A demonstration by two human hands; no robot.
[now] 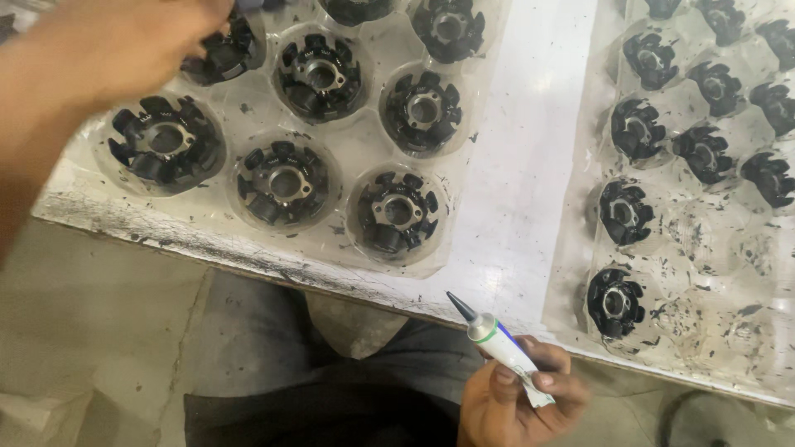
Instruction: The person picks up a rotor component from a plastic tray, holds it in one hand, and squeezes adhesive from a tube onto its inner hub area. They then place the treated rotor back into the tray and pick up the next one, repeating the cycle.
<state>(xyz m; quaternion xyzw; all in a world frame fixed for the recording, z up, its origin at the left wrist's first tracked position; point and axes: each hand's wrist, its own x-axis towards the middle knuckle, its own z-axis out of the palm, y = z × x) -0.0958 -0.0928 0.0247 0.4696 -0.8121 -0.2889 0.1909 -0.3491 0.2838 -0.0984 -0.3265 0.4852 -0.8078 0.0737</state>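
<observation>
Two clear plastic trays lie on the white bench [530, 165], both smudged with black marks. The left tray [348, 157] holds black round motor parts with metal centres, one in each round pocket; the right tray [704, 248] holds smaller-looking black parts of the same kind, with several pockets near its front corner empty.

The right hand [517, 397] sits below the bench edge, fingers [542, 379] clenched around a small white tube [501, 348] with a green band and a dark pointed nozzle. The nozzle points up and left, toward the bench edge, touching nothing.

The left hand [124, 41] reaches over the far corner of the left tray, blurred, at the part [228, 50] in the upper-left pocket. Whether its fingers grasp that part cannot be told.
</observation>
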